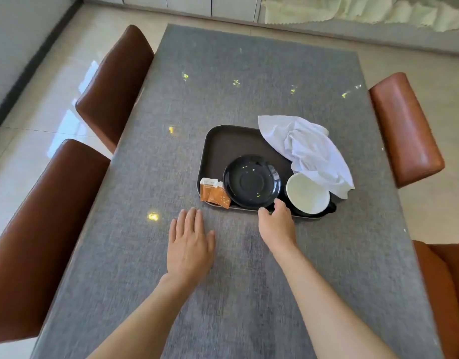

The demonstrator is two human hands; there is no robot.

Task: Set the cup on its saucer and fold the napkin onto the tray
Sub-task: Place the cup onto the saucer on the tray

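A dark brown tray (228, 143) lies on the grey table. On it a black saucer (251, 181) sits empty at the front. To the saucer's right stands the cup (307, 194), black outside and white inside, upright on the tray. A crumpled white napkin (306, 151) lies over the tray's right rear corner and hangs past its edge, touching the cup's rim. My right hand (276, 224) is at the tray's front rim, between saucer and cup, fingers curled and holding nothing. My left hand (189, 244) rests flat on the table, fingers spread, in front of the tray's left corner.
Two orange sachets (214, 193) lie on the tray's front left corner. Brown leather chairs stand along the table's left side (114, 84) and right side (404, 128). The grey table (249, 81) stretches beyond the tray.
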